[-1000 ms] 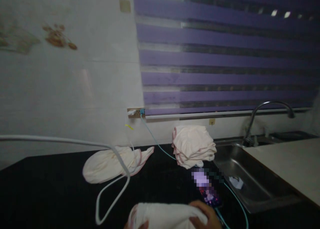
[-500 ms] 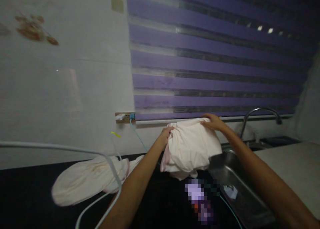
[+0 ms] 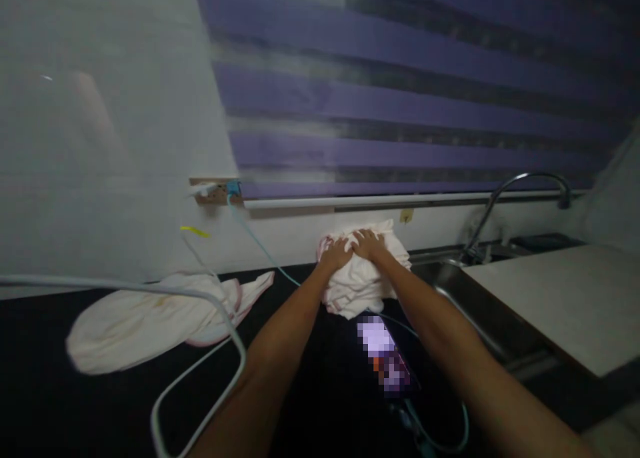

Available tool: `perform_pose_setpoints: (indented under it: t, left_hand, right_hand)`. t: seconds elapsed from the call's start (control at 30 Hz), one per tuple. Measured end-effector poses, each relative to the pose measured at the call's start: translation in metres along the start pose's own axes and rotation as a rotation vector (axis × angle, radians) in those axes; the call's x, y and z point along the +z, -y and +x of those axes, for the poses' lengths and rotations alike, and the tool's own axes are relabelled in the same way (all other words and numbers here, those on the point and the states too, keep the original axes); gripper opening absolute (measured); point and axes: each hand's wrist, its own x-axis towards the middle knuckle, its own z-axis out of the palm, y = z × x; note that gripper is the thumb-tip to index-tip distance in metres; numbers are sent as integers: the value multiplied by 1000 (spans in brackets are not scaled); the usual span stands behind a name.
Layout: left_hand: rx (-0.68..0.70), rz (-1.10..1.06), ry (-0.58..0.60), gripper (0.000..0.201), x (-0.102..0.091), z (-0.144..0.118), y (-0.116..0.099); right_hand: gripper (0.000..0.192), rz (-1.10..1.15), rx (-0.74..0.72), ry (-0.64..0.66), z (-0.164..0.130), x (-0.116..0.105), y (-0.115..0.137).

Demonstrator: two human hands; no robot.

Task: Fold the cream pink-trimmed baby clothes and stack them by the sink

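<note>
A folded white cloth garment with pink edging (image 3: pixel 357 286) lies bunched in a pile on the black counter, below the window blind. My left hand (image 3: pixel 337 253) rests on top of it near its left side, fingers stretched over the fabric. Close beside it, my right hand (image 3: pixel 369 244) lies on the same pile with its fingers spread. Both palms face down, so their undersides are hidden. To the left, a second white cloth garment with pink trim (image 3: pixel 150 321) is laid loosely on the counter.
A lit phone (image 3: pixel 383 355) with a teal cable lies in front of the pile. A white tube or cable (image 3: pixel 227 325) loops across the left foreground. On the right are a steel sink, a curved faucet (image 3: pixel 493 208) and a pale board (image 3: pixel 555 291). A wall socket (image 3: pixel 216 191) holds plugs.
Both hands have brought the held-up cloth down onto the counter pile. They have come close together and now lie flat on top. The view has shifted downward and right.
</note>
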Motion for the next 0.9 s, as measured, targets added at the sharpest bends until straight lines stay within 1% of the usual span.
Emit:
perform_pose_setpoints:
  t: [0.07,0.13,0.17,0.23,0.27,0.3,0.33,0.37,0.43,0.47,0.53,0.6,0.67,0.8,0.9]
  left_hand:
    - [-44,-56,18,44,3,-6,-1]
    - [-65,-106,10,45,0,-26,-5]
    - [-61,-136,-9,45,-5,-41,-7]
    - [-56,-251,-65,41,-22,-81,-7]
    - [-64,-384,-109,36,-34,-104,-5]
    - [-110,-528,-117,32,-47,-127,-1]
    - [-188,-658,-59,34,-61,-149,5]
    - [-278,-775,20,45,-74,-171,12]
    - [-452,-956,124,60,-95,-209,29]
    - [-522,-1017,136,64,-102,-224,37]
    - [-622,-1105,109,69,-109,-247,49]
    - [-680,-1154,86,71,-109,-257,56]
    - [-705,-1164,117,70,-104,-259,58]
    - [-679,-1123,189,68,-95,-255,60]
    - [-659,-1122,214,71,-92,-254,62]
  right_hand:
    - [62,-11,-7,27,10,2,-11]
    - [64,-36,-31,14,19,6,-20]
    - [65,-46,-43,0,21,9,-23]
    - [65,-55,-61,-27,24,14,-27]
    - [65,-56,-69,-38,25,16,-28]
    - [65,-58,-77,-47,25,18,-29]
    - [65,-59,-85,-53,26,19,-30]
    - [65,-60,-92,-57,26,20,-31]
    - [65,-63,-95,-65,27,21,-32]
    - [65,-63,-93,-67,27,21,-32]
    - [64,-63,-93,-69,28,20,-33]
    - [64,-63,-100,-69,28,20,-33]
    - [63,-62,-104,-69,27,19,-32]
    - [60,-20,-77,-71,20,18,-27]
    - [56,78,-48,-69,15,9,-22]
